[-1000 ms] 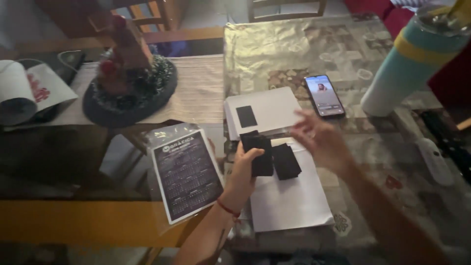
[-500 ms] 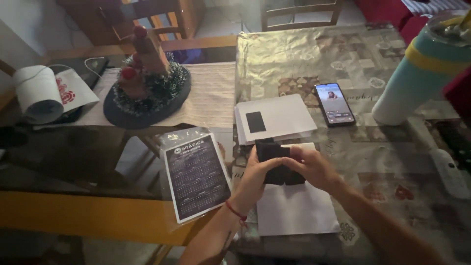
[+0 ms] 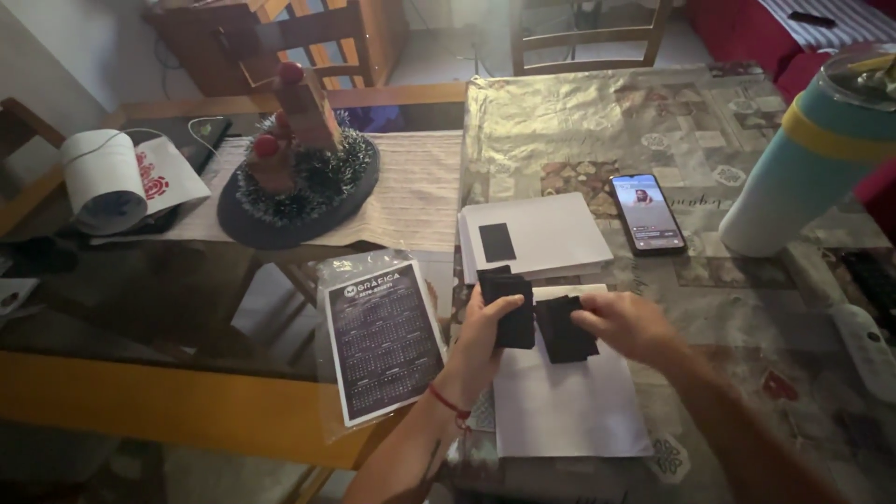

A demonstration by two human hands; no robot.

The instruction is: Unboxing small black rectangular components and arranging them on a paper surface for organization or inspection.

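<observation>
Left hand (image 3: 481, 338) gripped one black card stack (image 3: 510, 309); right hand (image 3: 627, 324) apparently pinched another black stack (image 3: 566, 329), at 3 o'clock beside it.

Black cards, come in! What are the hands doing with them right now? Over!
Left hand grips one stack of black cards. Right hand pinches a second black stack. Both over white paper. Nothing in the way.

Left hand (image 3: 485, 334) and right hand (image 3: 623, 327) – fingers pinched, close together.

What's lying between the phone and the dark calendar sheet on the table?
In the head view, white paper with one black card lies between phone and calendar.
</observation>
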